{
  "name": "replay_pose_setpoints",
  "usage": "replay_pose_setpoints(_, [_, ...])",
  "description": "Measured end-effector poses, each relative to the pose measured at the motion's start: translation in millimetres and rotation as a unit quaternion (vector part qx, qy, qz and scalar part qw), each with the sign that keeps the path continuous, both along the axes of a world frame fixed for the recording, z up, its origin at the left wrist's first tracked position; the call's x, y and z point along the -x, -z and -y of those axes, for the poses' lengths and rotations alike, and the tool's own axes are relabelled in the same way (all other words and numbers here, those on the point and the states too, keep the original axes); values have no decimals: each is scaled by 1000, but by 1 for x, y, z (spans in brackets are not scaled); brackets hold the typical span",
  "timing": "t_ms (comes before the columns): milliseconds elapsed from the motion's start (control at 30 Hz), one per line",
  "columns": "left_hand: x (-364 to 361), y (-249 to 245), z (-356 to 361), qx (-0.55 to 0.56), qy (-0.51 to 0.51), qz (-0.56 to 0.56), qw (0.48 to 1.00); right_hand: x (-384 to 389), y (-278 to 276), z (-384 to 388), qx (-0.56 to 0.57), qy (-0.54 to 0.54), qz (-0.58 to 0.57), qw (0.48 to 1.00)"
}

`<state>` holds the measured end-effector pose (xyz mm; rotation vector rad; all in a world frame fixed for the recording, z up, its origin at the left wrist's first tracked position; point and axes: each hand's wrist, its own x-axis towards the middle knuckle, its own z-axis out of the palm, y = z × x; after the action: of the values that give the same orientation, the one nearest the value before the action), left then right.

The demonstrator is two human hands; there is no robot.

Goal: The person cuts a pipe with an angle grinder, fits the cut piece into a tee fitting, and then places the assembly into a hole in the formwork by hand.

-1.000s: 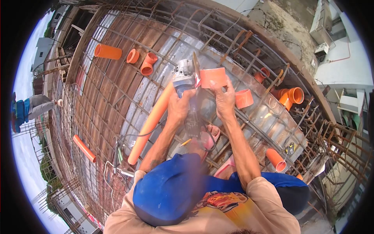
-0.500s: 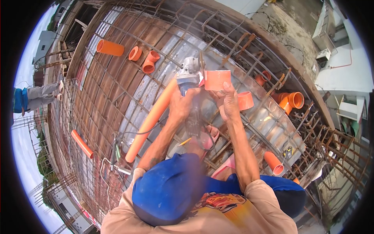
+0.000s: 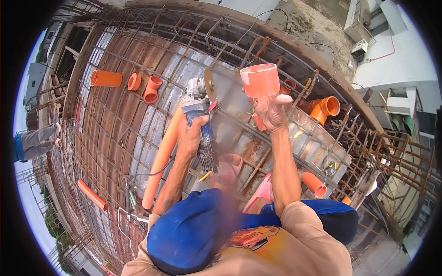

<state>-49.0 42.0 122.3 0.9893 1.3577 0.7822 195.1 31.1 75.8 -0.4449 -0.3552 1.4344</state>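
A second ago the pipe piece (image 3: 260, 80) was pressed against the disc (image 3: 210, 85) of the grinder (image 3: 198, 99). Now the two are well apart. The right hand (image 3: 272, 110) has lifted the short orange piece up and away to the right, with its open end tipped toward the camera. Its fingers (image 3: 282, 100) grip the lower wall from beneath, thumb on one side and the rest on the other. The left hand (image 3: 191, 133) has drawn the grinder to the left. Its fingers are wrapped tight round the blue body, with the disc standing free on edge above.

Both hands are held over a floor of rusty steel mesh (image 3: 115, 124) laid on metal sheets. A long pipe (image 3: 161, 158) lies on the mesh just left of the left forearm. Farther left lie a short pipe (image 3: 106, 78), a ring (image 3: 134, 81) and an elbow fitting (image 3: 152, 89). To the right of the raised piece lie two orange elbows (image 3: 324, 106), and another pipe stub (image 3: 314, 184) lies near the right elbow of the person. A pink sandal (image 3: 230, 168) shows beneath the grinder. At the far left edge stands another person (image 3: 34, 140).
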Motion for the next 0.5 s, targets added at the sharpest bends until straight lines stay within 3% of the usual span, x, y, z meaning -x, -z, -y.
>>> replay_pose_setpoints(67, [-5, -5, -1, 0, -1, 15, 1000, -11, -18, -3, -28, 13, 63, 998])
replay_pose_setpoints(167, [-6, -5, -4, -6, 4, 21, 1000, -16, -28, -13, 53, 41, 124, 990])
replay_pose_setpoints(400, [-14, -9, -5, -11, -8, 24, 1000, 35, 24, -38, 124, 53, -20, 991])
replay_pose_setpoints(500, [-6, -8, -6, -16, -12, 0, 1000, 57, 28, -15, 165, 51, 44, 984])
